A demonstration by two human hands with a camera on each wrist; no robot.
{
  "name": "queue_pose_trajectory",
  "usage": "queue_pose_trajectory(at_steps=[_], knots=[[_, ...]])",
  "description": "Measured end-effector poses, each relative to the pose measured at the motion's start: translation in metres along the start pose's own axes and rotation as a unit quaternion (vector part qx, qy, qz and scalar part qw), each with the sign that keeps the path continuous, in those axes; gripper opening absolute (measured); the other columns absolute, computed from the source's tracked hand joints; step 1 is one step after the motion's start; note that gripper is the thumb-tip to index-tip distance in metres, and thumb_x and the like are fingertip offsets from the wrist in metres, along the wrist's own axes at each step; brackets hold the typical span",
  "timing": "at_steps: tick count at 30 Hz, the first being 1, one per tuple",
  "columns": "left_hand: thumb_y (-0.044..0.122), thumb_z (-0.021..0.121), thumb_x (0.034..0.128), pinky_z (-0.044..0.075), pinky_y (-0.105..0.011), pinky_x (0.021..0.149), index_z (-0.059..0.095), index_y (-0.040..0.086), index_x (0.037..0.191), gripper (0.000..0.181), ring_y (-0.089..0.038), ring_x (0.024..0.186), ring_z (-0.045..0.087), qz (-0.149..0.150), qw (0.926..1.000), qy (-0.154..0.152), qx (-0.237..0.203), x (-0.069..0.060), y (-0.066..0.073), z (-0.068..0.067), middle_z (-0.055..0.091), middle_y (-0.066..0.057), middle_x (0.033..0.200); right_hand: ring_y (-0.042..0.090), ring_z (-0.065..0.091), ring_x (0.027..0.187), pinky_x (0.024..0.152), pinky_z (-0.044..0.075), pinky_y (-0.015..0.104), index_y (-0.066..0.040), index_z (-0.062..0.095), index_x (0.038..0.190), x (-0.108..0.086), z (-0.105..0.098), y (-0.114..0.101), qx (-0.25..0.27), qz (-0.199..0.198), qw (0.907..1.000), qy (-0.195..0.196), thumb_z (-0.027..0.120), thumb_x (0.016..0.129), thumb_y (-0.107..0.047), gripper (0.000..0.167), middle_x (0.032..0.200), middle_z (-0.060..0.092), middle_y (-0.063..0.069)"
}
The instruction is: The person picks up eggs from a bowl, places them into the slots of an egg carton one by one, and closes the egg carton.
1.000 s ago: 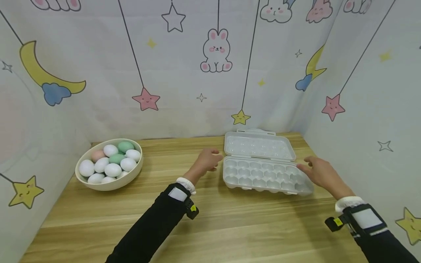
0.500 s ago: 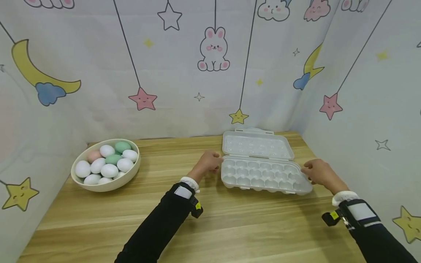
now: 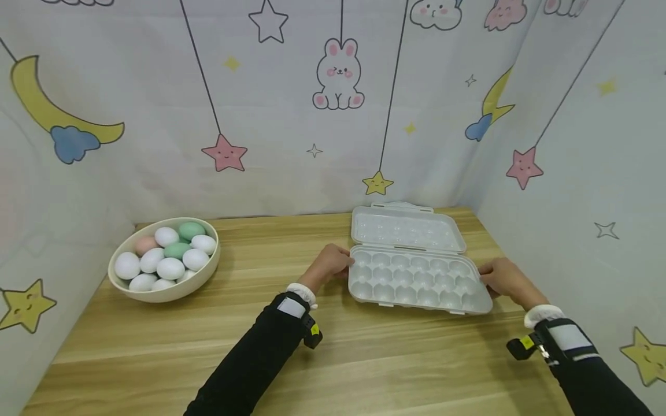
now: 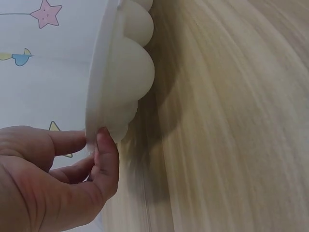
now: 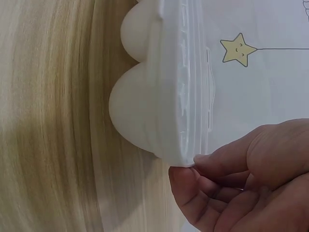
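Observation:
A white plastic egg carton (image 3: 411, 277) stands at the right of the table, its lid (image 3: 408, 226) folded back and its rounded cups bare. My left hand (image 3: 330, 266) pinches the rim at the carton's left end; in the left wrist view the thumb and index finger (image 4: 107, 159) close on that edge. At the other end my right hand (image 3: 507, 280) pinches the rim, thumb on top and index finger (image 5: 186, 191) below in the right wrist view. The carton's near side looks tipped up towards me.
A cream bowl (image 3: 156, 297) heaped with white, green and pink eggs (image 3: 170, 268) stands at the left of the table. The wooden table (image 3: 364, 358) ends against a printed cloth (image 3: 281, 190) behind and at both sides.
Both hands have moved in to the carton's ends and taken hold of its rim. The carton's front has tilted, so the cups show more fully. The bowl of eggs stays put.

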State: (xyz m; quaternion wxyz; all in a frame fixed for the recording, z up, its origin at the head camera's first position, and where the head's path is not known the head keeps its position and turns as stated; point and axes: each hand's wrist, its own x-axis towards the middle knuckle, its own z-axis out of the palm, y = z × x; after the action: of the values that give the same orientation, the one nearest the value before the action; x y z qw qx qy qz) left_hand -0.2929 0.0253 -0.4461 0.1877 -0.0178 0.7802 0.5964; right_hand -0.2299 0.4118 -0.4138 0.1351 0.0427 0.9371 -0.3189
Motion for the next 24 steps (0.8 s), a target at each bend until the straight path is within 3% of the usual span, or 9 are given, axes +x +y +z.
queue_pose_trajectory(at_steps=[10, 18, 24], knots=[[-0.003, 0.064, 0.0972, 0.060, -0.031, 0.072, 0.063, -0.011, 0.122, 0.026, -0.014, 0.071, 0.058, -0.009, 0.9999, 0.001, -0.010, -0.004, -0.009, -0.001, 0.061, -0.008, 0.086, 0.023, 0.069, 0.072, 0.063, 0.062, 0.039, 0.029, 0.053, 0.125, -0.003, 0.007, 0.001, 0.027, 0.001, 0.9996, -0.002, 0.051, 0.097, 0.007, 0.035, 0.095, 0.069, 0.028], [-0.002, 0.066, 0.0963, 0.061, -0.031, 0.072, 0.064, -0.011, 0.119, 0.024, -0.016, 0.076, 0.062, -0.012, 0.9999, -0.001, -0.002, -0.011, -0.012, -0.008, 0.067, -0.014, 0.092, 0.025, 0.070, 0.071, 0.060, 0.062, 0.039, 0.027, 0.053, 0.125, -0.007, 0.011, -0.008, 0.018, 0.017, 0.9997, -0.010, 0.052, 0.097, 0.006, 0.035, 0.092, 0.068, 0.025], [-0.001, 0.068, 0.0956, 0.060, -0.028, 0.068, 0.069, -0.010, 0.102, 0.011, -0.014, 0.071, 0.062, -0.002, 1.0000, -0.002, 0.008, -0.016, -0.016, -0.012, 0.066, -0.011, 0.085, 0.024, 0.069, 0.069, 0.060, 0.062, 0.037, 0.024, 0.057, 0.118, -0.009, 0.012, -0.012, -0.010, 0.021, 0.9995, -0.021, 0.052, 0.095, 0.007, 0.029, 0.087, 0.067, 0.021]])
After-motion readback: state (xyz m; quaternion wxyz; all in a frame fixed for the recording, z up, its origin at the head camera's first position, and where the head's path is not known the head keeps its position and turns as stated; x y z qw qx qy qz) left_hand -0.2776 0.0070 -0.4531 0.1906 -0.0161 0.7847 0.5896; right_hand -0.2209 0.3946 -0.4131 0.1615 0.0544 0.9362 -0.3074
